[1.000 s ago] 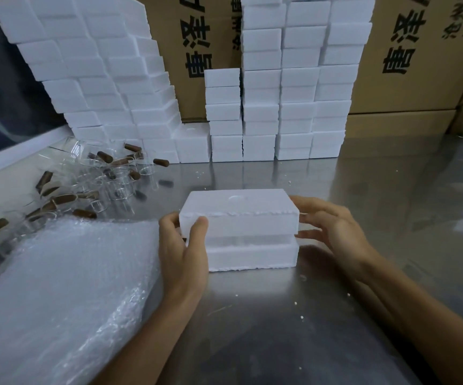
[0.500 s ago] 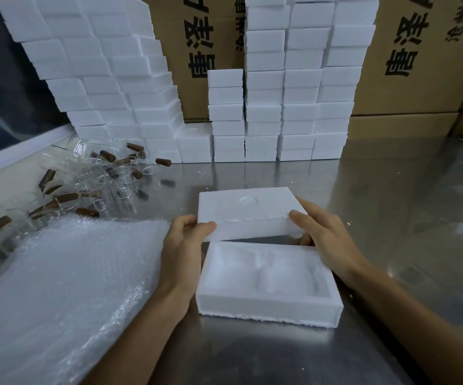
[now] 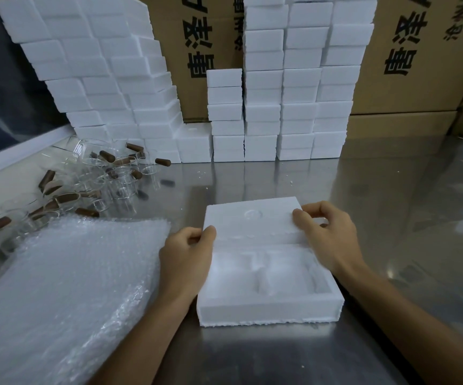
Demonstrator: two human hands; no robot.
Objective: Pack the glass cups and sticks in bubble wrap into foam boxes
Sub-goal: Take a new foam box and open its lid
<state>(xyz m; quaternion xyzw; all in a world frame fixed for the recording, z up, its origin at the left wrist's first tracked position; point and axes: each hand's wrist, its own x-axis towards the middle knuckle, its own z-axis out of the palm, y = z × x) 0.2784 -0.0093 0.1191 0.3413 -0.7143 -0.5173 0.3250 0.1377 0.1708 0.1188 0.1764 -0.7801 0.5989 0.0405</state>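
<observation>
Lifted off since a second ago, the foam lid (image 3: 252, 220) is now pinched at both ends by the left hand (image 3: 187, 255) and right hand (image 3: 326, 236), over the far edge of the open foam box (image 3: 269, 307) on the table (image 3: 391, 204). Bubble wrap (image 3: 66, 287) lies left, glass cups (image 3: 119, 176) and sticks (image 3: 134, 147) beyond it.

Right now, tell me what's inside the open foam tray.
The tray holds nothing: only bare moulded recesses split by a ridge. The lid, gripped by left hand and right hand, hides its far edge.
</observation>
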